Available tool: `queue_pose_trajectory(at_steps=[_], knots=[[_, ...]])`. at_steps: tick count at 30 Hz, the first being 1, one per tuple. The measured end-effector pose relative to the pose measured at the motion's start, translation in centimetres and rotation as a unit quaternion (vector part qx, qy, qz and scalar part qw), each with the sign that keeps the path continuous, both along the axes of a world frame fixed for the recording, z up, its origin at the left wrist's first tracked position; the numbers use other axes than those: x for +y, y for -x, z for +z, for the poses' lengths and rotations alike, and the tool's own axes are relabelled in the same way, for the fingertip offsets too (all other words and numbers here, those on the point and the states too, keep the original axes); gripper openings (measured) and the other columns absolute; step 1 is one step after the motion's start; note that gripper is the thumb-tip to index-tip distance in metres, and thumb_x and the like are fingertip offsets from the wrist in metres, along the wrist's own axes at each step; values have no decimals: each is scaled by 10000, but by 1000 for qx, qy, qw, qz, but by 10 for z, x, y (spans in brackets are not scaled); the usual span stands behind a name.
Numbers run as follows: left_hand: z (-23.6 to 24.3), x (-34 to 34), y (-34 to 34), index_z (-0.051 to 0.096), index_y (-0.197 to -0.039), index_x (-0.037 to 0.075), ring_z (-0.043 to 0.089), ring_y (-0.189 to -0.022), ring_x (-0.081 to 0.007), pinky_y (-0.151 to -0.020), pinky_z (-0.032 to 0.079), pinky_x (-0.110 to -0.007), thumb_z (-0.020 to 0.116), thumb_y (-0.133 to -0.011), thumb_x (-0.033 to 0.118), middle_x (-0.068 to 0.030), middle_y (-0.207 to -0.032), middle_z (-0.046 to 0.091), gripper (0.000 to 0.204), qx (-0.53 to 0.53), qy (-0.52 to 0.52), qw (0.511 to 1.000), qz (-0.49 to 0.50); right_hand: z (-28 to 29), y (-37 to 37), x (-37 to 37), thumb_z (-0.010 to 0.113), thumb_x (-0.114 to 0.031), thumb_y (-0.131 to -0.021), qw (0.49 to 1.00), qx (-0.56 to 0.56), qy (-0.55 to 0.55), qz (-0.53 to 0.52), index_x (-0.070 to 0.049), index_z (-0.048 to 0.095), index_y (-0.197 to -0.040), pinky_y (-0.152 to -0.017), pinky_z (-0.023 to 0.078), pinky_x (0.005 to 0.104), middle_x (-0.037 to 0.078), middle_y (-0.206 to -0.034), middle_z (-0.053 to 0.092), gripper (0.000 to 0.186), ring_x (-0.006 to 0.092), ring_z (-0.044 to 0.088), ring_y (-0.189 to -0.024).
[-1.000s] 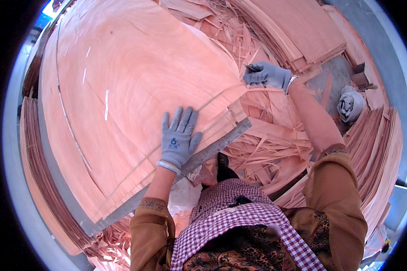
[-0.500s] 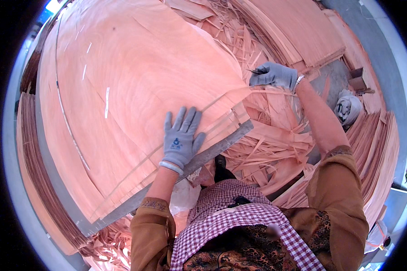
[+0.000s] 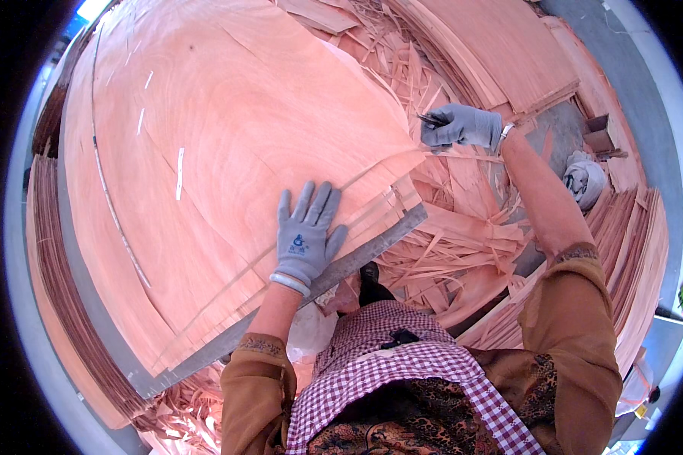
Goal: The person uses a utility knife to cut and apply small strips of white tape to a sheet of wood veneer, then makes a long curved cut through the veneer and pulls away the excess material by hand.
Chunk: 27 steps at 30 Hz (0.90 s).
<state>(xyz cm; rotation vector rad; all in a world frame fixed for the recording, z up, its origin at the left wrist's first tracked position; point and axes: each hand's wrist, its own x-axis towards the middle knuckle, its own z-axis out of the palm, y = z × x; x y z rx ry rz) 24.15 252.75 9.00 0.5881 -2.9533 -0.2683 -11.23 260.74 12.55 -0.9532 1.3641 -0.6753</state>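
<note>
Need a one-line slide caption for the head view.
Gloved left hand flat on a wood sheet, right hand holding a dark tool near its edge, scrap strips nearby.

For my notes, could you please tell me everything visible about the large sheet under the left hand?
The sheet is broad, thin and pinkish-tan, apparently wood veneer, with curving grain, a dark spot, short white marks and a long dark line towards its left edge. It lies spread on a grey table. The left hand rests palm-down on its near part.
</note>
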Motion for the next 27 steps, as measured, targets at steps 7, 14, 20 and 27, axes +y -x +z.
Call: queue_pose_trajectory(at_steps=[7, 14, 20, 27], knots=[[0, -2, -2, 407, -1322, 100, 330, -1277, -283, -1076, 132, -499, 517, -819, 367, -82, -1370, 392, 579, 4, -4, 1000, 3, 13, -5, -7, 699, -174, -766, 995, 95, -22, 28, -34, 657, -850, -573, 389, 199, -39, -733, 599, 168, 40, 490, -657], [2, -1, -1, 411, -1317, 91, 323, -1282, -290, -1077, 130, -497, 525, -814, 360, -92, -1371, 391, 581, 3, -4, 1000, 5, 18, -4, -12, 690, -168, -751, 990, 117, -38, 69, -48, 629, -762, -535, 349, 202, -59, -654, 525, 135, 40, 433, -607], [2, -1, 0, 416, -1314, 93, 328, -1279, -293, -1075, 137, -497, 529, -812, 357, -91, -1369, 395, 578, 6, -9, 1000, 3, 0, 3, -17, 649, -199, -734, 955, 274, 17, 108, -18, 594, -771, -546, 388, 294, 31, -619, 536, 193, 116, 458, -568], [0, -3, -5, 431, -1302, 95, 346, -1267, -291, -1071, 146, -495, 535, -809, 346, -93, -1360, 406, 563, 13, -18, 1000, 14, -22, -32, -18, 561, -252, -707, 888, 457, 37, 43, -24, 600, -805, -585, 440, 360, 163, -673, 594, 250, 265, 584, -620]])
